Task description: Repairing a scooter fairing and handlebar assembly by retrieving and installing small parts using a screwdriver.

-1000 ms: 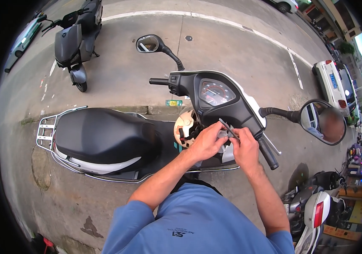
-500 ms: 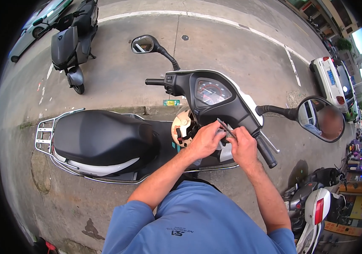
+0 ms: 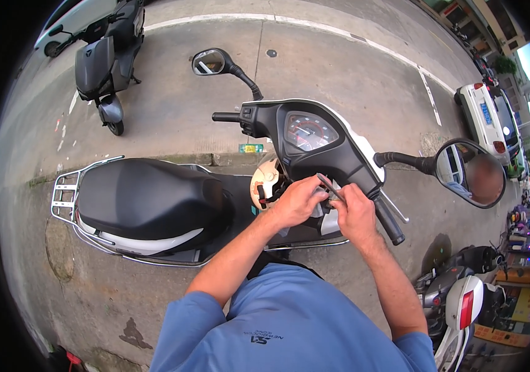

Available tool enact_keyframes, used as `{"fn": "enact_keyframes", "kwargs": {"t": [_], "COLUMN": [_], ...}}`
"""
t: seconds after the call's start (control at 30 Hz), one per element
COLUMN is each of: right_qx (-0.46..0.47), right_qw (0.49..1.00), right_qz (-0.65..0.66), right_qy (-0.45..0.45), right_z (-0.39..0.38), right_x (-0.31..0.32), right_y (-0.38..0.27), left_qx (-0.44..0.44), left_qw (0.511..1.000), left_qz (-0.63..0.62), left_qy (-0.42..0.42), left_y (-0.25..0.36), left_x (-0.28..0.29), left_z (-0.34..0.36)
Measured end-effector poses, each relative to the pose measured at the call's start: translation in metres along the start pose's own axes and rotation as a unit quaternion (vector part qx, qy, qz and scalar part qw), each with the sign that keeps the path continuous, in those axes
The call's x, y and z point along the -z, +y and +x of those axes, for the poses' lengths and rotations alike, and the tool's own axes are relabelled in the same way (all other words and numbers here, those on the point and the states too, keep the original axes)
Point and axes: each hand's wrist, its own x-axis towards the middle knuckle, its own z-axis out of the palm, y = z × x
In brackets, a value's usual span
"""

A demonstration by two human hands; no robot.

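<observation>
My left hand [image 3: 297, 202] and my right hand [image 3: 356, 212] are close together in front of the scooter's dashboard [image 3: 309, 132]. Between them is a slim, flat, dark grey thing [image 3: 329, 186], pinched by the fingers of both hands; its kind cannot be made out. Something pale and crumpled-looking shows below the fingers, partly hidden. Just left of my left hand, a cream-coloured helmet [image 3: 266, 183] rests against the front of the scooter. The black seat [image 3: 153, 197] stretches off to the left, and the right handlebar grip [image 3: 390, 221] sits beside my right hand.
Two mirrors, a left one [image 3: 208, 62] and a right one [image 3: 469, 173], stick out from the handlebar. A grey scooter [image 3: 97, 68] stands at the upper left. Another scooter [image 3: 463, 310] is parked at the lower right, and a white car [image 3: 487, 118] stands farther off.
My hands stay almost in place, with a slight shift of the left fingers around the dark thing. At the upper left, the light-coloured car has moved toward the top edge.
</observation>
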Motion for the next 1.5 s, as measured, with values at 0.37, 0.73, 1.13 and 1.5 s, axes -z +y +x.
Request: {"fn": "enact_keyframes", "kwargs": {"t": [0.37, 0.73, 1.13, 1.5], "right_qx": [0.010, 0.019, 0.011, -0.011], "right_qw": [1.000, 1.000, 1.000, 0.999], "right_qz": [-0.005, 0.011, 0.019, 0.049], "right_qy": [0.020, 0.009, -0.014, 0.008], "right_z": [0.001, 0.001, 0.003, 0.002], "right_x": [-0.002, 0.000, 0.007, 0.003], "right_y": [0.003, 0.002, -0.001, 0.004], "left_qx": [0.105, -0.008, -0.006, 0.165], "left_qw": [0.992, 0.997, 0.997, 0.959], "left_qz": [0.041, 0.077, 0.052, 0.056], "left_qy": [0.058, 0.003, 0.049, 0.222], "left_y": [0.015, 0.000, 0.005, -0.017], "left_x": [-0.014, -0.001, -0.005, 0.054], "left_z": [-0.007, 0.001, -0.005, -0.021]}}
